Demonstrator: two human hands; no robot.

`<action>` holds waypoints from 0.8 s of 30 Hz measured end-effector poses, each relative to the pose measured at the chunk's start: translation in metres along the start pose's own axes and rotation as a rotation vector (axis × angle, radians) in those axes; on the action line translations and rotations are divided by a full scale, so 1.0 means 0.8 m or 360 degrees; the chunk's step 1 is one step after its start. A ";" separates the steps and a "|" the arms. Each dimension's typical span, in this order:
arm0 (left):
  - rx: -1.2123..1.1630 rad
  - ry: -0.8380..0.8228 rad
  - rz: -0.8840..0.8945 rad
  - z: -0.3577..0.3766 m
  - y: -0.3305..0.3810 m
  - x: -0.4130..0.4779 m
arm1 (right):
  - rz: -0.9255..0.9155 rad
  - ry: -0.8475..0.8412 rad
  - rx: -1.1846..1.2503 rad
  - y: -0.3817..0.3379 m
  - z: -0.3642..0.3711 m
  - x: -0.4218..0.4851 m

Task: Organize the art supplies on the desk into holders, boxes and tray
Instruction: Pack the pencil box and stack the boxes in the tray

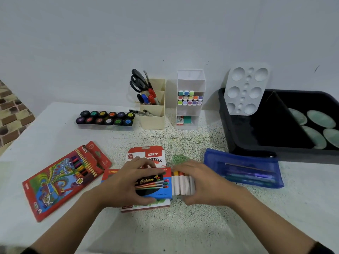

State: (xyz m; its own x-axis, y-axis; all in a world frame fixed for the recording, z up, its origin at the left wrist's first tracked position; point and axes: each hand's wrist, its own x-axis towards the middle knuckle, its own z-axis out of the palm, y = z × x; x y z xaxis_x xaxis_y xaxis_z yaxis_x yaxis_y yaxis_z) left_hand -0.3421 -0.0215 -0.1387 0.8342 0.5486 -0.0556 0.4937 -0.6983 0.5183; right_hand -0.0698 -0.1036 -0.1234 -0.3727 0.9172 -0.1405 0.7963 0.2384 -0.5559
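Note:
My left hand (126, 182) grips a paint-tube box (153, 183) with a black and blue label, low in the middle of the desk. A row of white paint tubes (182, 184) sticks out of the box's right end. My right hand (203, 182) is curled round those tubes. The box lies on top of a red and white pastels box (146, 155). A red colour-pencil pack (64, 178) lies to the left. A blue mesh pencil pouch (244, 168) lies to the right.
At the back stand a tray of black paint pots (105, 118), a cream holder (153, 105) with scissors and markers, and a white organizer (189, 99) with pastel-capped markers. A black tray (227, 125) at the right holds a white palette (245, 90) and green oval dishes.

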 end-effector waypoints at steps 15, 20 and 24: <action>-0.0021 0.0388 -0.0045 0.031 -0.016 0.010 | 0.0451 0.0604 0.0482 -0.015 0.011 0.013; -0.0053 0.0456 -0.0067 0.035 -0.019 0.017 | 0.0316 0.0652 0.0645 -0.032 0.034 0.034; -0.0032 0.0479 -0.0074 0.037 -0.018 0.020 | 0.0550 0.0718 0.1137 -0.019 0.039 0.035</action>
State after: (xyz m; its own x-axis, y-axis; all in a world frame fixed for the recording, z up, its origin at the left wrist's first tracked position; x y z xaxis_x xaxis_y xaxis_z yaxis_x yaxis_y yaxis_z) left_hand -0.3288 -0.0161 -0.1721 0.6992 0.6934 0.1742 0.5223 -0.6618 0.5379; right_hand -0.1073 -0.0916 -0.1443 0.1728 0.9745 -0.1433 0.2886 -0.1892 -0.9386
